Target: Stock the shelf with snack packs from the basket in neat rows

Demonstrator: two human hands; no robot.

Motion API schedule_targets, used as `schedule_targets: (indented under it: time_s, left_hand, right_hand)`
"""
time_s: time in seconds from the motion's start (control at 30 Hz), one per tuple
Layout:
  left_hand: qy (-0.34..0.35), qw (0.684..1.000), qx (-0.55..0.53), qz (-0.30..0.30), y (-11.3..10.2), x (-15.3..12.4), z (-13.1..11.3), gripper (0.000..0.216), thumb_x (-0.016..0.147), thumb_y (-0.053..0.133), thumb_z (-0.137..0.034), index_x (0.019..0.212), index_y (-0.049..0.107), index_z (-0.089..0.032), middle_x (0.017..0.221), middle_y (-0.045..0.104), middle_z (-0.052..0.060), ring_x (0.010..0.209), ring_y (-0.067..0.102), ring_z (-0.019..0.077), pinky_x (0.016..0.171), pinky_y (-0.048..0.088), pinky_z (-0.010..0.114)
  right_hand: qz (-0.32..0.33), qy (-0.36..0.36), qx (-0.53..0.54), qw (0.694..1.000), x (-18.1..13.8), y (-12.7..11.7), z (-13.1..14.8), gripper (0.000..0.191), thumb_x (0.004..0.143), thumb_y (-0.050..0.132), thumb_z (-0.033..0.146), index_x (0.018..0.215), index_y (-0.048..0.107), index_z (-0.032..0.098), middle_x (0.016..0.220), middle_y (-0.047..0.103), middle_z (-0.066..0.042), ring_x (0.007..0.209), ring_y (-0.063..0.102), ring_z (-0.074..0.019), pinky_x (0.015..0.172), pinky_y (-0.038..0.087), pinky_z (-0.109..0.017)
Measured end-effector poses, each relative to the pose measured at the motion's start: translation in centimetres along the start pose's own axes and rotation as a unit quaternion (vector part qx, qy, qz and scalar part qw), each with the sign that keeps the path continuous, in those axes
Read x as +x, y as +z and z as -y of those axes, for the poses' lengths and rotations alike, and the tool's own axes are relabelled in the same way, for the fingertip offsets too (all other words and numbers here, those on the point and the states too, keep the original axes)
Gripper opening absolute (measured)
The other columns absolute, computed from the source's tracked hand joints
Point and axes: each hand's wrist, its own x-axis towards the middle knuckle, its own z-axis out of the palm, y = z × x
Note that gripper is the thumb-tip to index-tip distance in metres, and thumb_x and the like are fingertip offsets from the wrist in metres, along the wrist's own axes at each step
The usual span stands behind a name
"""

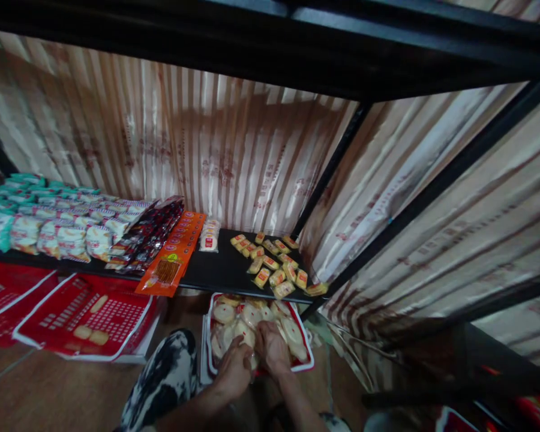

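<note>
Both my hands reach down into a red basket with a white rim point(306, 354) on the floor, filled with several round pale snack packets point(247, 313). My left hand point(234, 367) curls its fingers down among the packets at the basket's near side. My right hand point(272, 347) sits beside it, touching it, fingers bent into the packets. What each hand grips is hidden by blur and the fingers. Just above the basket, small yellow packets point(274, 264) lie scattered on the black shelf point(216, 270).
The shelf also carries an orange packet strip point(173, 255), dark red packets point(150, 237), a small white stack point(209, 235) and rows of white and green bags point(49, 222). Red baskets point(85, 318) lie on the floor at left. My patterned knee point(166, 378) is near. Striped curtain behind.
</note>
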Motion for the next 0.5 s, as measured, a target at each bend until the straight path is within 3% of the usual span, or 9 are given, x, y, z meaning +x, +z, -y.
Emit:
schedule_targets:
  time_s: [0.13,0.3,0.5]
  left_hand:
    - [0.019,1.0,0.008,-0.018,-0.8,1.4,-0.5,0.04,0.071,0.042,0.0,0.104,0.061,-0.012,0.134,0.046,0.013,0.119,0.049,0.0169,0.103,0.034,0.025]
    - [0.033,0.996,0.013,-0.076,-3.5,3.8,-0.9,0.049,0.072,0.042,-0.001,0.12,0.052,-0.012,0.127,0.053,0.012,0.12,0.047,0.0176,0.104,0.033,0.028]
    - [0.036,0.992,-0.035,-0.116,-5.8,5.3,-0.3,0.045,0.073,0.047,-0.007,0.117,0.053,-0.013,0.124,0.055,0.012,0.112,0.053,0.0191,0.099,0.039,0.034]
  right_hand:
    - [-0.067,0.032,0.11,0.991,0.9,-0.9,-0.7,0.024,0.082,0.035,0.024,0.078,0.059,0.02,0.078,0.065,-0.007,0.077,0.06,-0.0191,0.071,0.043,-0.027]
    - [-0.129,0.079,0.253,0.955,1.9,-3.0,-0.8,0.023,0.078,0.041,0.038,0.072,0.054,0.021,0.066,0.061,-0.003,0.062,0.057,-0.018,0.061,0.043,-0.028]
    - [-0.077,0.09,0.37,0.922,2.2,-4.9,-0.2,0.018,0.073,0.046,0.038,0.072,0.052,0.021,0.057,0.051,0.003,0.053,0.047,-0.0136,0.052,0.038,-0.025]
